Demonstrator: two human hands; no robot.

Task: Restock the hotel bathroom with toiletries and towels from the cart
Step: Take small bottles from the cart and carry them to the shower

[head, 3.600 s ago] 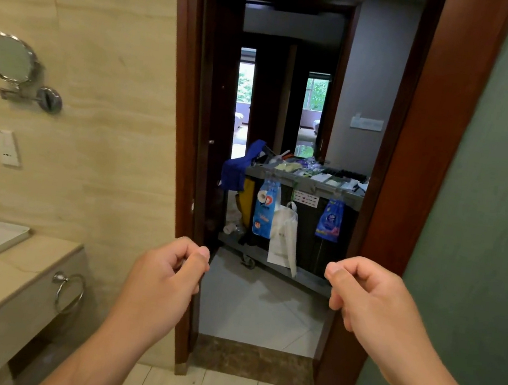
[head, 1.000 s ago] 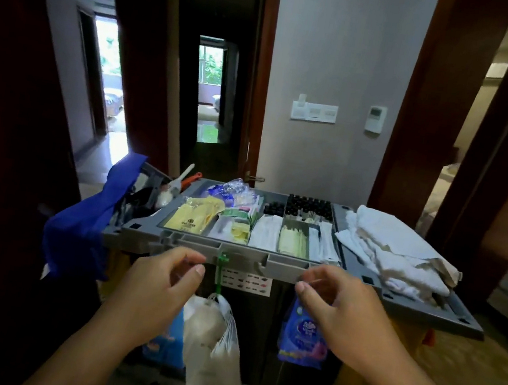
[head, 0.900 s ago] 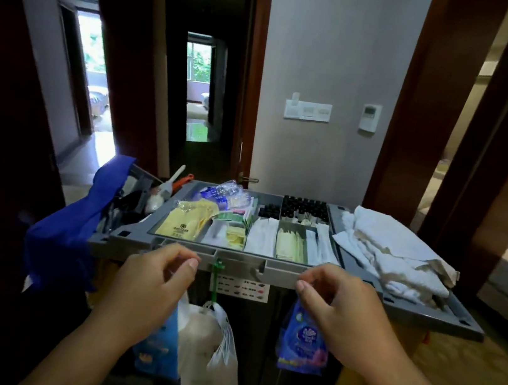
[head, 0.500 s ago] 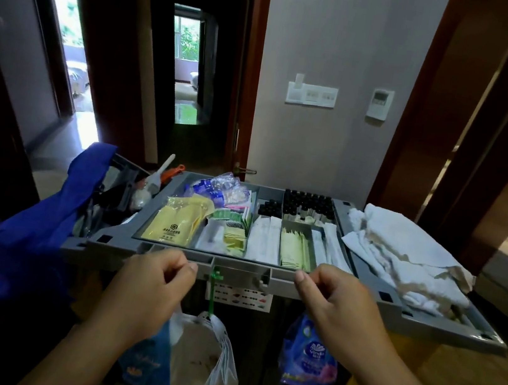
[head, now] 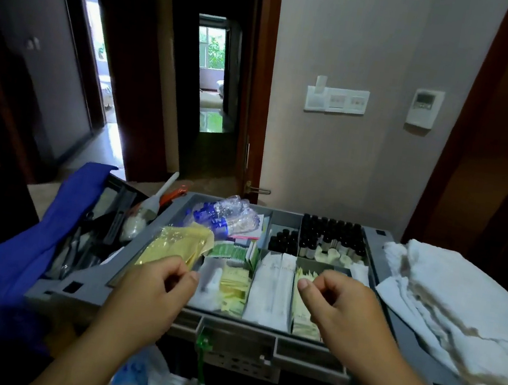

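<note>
The grey cart tray (head: 225, 330) stands right in front of me, split into compartments. It holds small dark bottles (head: 328, 236), long white sachets (head: 274, 287), pale green packets (head: 305, 322), pale yellow packets (head: 233, 288), yellow bags (head: 179, 243) and water bottles (head: 225, 217). Folded white towels (head: 459, 308) lie stacked on the cart's right side. My left hand (head: 148, 292) hovers over the tray's near left, fingers loosely curled, holding nothing. My right hand (head: 347, 308) hovers over the pale green packets, also loosely curled and empty.
A blue cloth bag (head: 22, 256) hangs off the cart's left end beside a brush (head: 160, 194). Plastic bags (head: 152, 381) dangle below the tray front. Behind the cart are a wall with switches (head: 337, 101) and an open doorway (head: 212, 87).
I have walked from the bathroom doorway up to the cart. Over the last second both hands rose from the tray's front rim to above the compartments.
</note>
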